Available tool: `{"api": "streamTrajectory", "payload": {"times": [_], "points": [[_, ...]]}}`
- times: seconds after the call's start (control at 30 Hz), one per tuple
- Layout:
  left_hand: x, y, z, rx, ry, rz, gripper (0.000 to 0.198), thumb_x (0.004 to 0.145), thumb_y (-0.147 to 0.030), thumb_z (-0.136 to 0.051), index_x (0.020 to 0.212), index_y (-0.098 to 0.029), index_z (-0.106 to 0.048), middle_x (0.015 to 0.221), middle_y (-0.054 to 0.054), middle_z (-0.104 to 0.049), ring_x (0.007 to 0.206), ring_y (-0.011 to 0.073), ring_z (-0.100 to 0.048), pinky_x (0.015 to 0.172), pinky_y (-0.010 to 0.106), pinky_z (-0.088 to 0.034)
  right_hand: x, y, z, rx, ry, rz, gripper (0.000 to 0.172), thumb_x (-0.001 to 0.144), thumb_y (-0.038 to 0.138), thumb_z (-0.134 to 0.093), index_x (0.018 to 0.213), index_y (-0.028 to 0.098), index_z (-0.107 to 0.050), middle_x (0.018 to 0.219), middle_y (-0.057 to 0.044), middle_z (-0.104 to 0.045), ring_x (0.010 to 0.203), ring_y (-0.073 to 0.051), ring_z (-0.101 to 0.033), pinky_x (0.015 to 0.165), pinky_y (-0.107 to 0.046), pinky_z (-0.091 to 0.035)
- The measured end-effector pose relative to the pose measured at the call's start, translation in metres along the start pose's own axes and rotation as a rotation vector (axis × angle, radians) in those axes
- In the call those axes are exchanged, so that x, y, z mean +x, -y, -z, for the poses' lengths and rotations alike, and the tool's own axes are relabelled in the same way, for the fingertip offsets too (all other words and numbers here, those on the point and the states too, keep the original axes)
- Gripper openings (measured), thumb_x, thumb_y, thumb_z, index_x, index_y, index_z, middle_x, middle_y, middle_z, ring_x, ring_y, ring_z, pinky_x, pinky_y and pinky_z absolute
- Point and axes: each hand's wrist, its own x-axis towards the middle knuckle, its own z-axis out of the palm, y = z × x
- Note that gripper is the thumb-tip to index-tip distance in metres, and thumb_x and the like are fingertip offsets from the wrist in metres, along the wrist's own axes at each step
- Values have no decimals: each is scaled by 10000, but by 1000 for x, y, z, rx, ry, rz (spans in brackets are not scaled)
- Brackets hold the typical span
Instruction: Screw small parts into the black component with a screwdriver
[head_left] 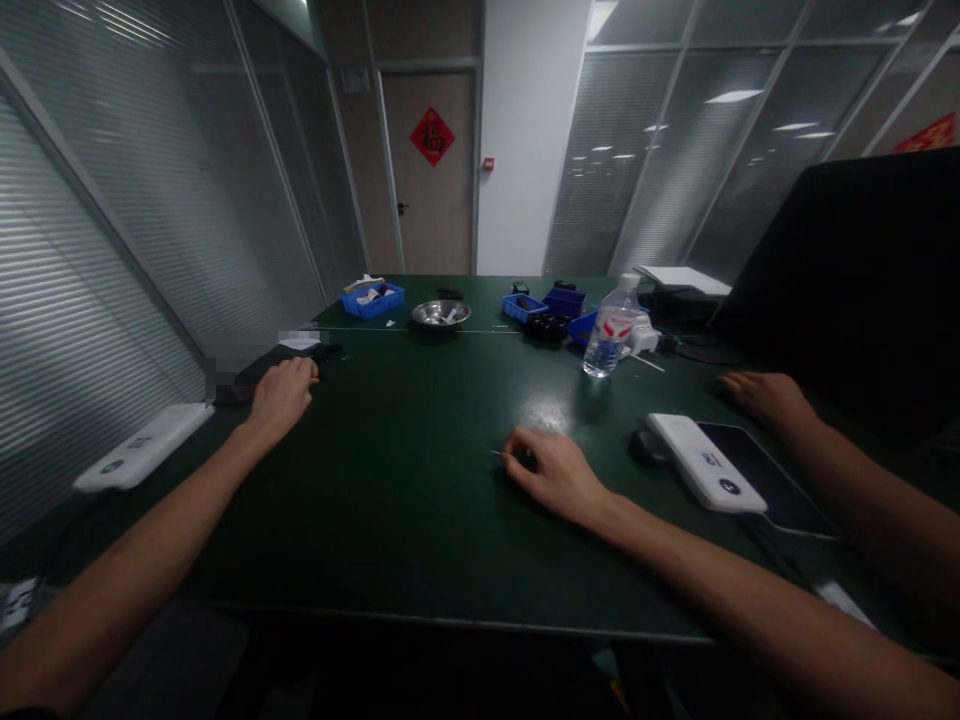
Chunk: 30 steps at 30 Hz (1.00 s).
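My left hand (283, 395) lies at the left side of the green table (390, 520), its fingers curled over the near end of a black flat object (279, 362). My right hand (551, 470) rests on the table near the middle. Its fingers are pinched on a small dark part (525, 460) with a thin pin sticking out to the left. A white handset-shaped device (701, 462) and a black tablet (765, 475) lie just right of my right hand.
Another person's hand (765, 395) rests at the right, before a dark monitor (855, 280). A water bottle (609, 330), blue bins (373, 298), a metal bowl (441, 314) and more blue bins (559, 305) stand further back. A second white device (142, 447) lies at the left edge.
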Motion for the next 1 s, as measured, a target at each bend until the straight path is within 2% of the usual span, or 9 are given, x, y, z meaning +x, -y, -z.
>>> {"api": "streamTrajectory", "payload": {"times": [0.1,0.17,0.23,0.4,0.5,0.6,0.7,0.8,1.0], "points": [[-5,-29,5,70,-68,-102,160,934,-209,-456,1041,-175,-571,1067,135,-626,984,299,-588,870,424,-447,1,-1,-2,-8,-14,4,124,955,297,-570,996,215,-654,951,-30,-703,786,-168,-627,678,-279,-434],[-10,-59,10,7,-56,-204,168,946,-197,-456,1073,-170,-563,1082,127,-613,922,268,-582,812,390,-446,1,-1,-3,-17,-15,8,119,952,297,-574,995,217,-653,942,-26,-701,783,-168,-625,677,-280,-426],[-18,-97,16,-88,-8,-317,175,955,-185,-464,1103,-172,-557,1092,117,-604,853,239,-564,737,358,-433,1,-1,-4,-21,-15,8,119,951,296,-573,995,218,-651,937,-25,-699,781,-167,-622,680,-280,-422],[-49,-199,32,-309,210,-625,148,922,-128,-552,1044,-208,-572,1031,78,-607,806,206,-555,686,328,-409,1,2,-3,-30,-27,-13,118,945,284,-564,986,215,-651,942,-30,-699,789,-171,-623,686,-282,-415],[-64,-239,36,-308,258,-736,200,853,-46,-585,958,-216,-563,961,55,-607,784,201,-546,712,347,-408,1,2,-3,-38,-26,-23,107,932,263,-567,974,211,-650,908,-28,-694,774,-168,-618,689,-280,-406],[-70,-254,35,-327,301,-734,188,853,-47,-590,938,-213,-565,945,49,-605,783,200,-546,714,349,-412,1,2,-3,-37,-27,-16,106,932,263,-562,969,210,-646,895,-24,-687,761,-163,-609,671,-273,-392],[-70,-252,31,-452,325,-644,95,913,-116,-585,941,-207,-589,949,37,-608,812,192,-556,712,326,-420,1,2,-3,-27,-29,-4,107,933,272,-565,965,209,-645,889,-20,-679,747,-156,-598,657,-266,-384],[-66,-246,24,-625,313,-592,27,917,-198,-647,922,-188,-622,969,33,-605,896,191,-570,769,311,-438,1,2,-3,-24,-34,-2,105,934,272,-565,961,210,-645,890,-18,-676,754,-155,-597,658,-261,-384],[-58,-238,11,-810,289,-522,235,841,-340,-760,960,-180,-635,1039,43,-607,919,193,-569,789,307,-455,0,3,-2,-21,-29,-17,113,939,277,-561,967,212,-649,901,-21,-677,760,-157,-599,660,-263,-377]]}}
